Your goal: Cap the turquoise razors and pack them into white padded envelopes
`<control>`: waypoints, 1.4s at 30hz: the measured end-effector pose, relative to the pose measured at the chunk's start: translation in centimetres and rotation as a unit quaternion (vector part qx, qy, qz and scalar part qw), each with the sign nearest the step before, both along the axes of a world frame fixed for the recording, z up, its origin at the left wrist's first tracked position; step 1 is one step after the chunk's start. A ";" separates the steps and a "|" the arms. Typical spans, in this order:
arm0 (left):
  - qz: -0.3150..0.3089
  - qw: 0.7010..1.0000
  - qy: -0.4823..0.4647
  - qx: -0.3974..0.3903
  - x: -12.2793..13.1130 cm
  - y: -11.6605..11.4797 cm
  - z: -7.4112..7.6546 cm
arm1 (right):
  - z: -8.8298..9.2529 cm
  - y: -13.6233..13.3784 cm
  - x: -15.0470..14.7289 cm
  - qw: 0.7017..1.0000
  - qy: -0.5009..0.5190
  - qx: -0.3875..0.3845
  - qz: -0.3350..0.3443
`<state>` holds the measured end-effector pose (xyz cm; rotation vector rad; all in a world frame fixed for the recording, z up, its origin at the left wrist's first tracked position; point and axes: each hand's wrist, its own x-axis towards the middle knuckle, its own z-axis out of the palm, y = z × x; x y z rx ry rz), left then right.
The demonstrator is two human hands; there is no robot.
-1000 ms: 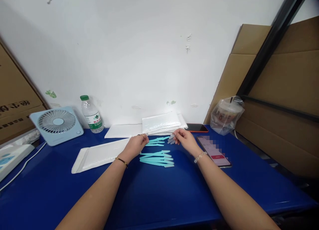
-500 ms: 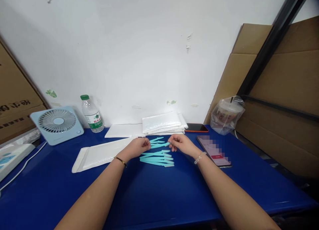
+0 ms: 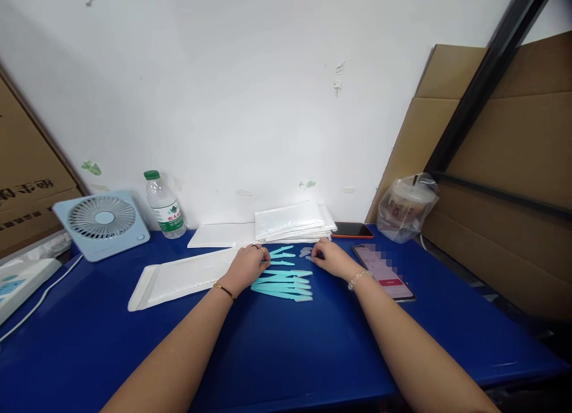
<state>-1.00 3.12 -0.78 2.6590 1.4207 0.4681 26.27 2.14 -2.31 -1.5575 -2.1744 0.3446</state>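
My left hand (image 3: 250, 263) is closed, its fingertips on the handle end of a turquoise eyebrow razor (image 3: 283, 263). Just beyond it lie a few more uncapped razors (image 3: 282, 249), their handle ends partly hidden by my fingers. My right hand (image 3: 329, 259) is pinched at a small clear blade cap (image 3: 309, 258), beside other loose clear caps (image 3: 305, 251). Nearer to me, several turquoise razors (image 3: 281, 286) with pale caps on lie fanned out on the blue table.
A white padded envelope (image 3: 187, 277) lies left of my left hand, with a stack of envelopes (image 3: 290, 219) against the wall. Around them are a fan (image 3: 105, 219), a water bottle (image 3: 166, 207), two phones (image 3: 386, 273) and a bagged drink cup (image 3: 406, 207).
The razor held between both hands is now without its cap, lowered beside the uncapped ones. My right hand has moved slightly right and away from it, uncovering loose clear caps.
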 end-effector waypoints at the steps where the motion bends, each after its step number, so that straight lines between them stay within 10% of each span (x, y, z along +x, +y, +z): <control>1: 0.000 1.000 -0.001 -0.001 0.0 0.0 0.0 | 0.1 -0.1 0.0 1.000 -0.003 -0.012 0.004; 31: -0.051 0.984 -0.094 -0.145 1.1 -1.3 1.1 | 1.8 -2.0 -2.4 0.974 0.142 -0.111 0.134; 42: 0.011 1.000 0.005 0.029 -0.1 0.2 0.0 | 0.2 -0.2 -1.3 0.998 -0.025 0.039 0.040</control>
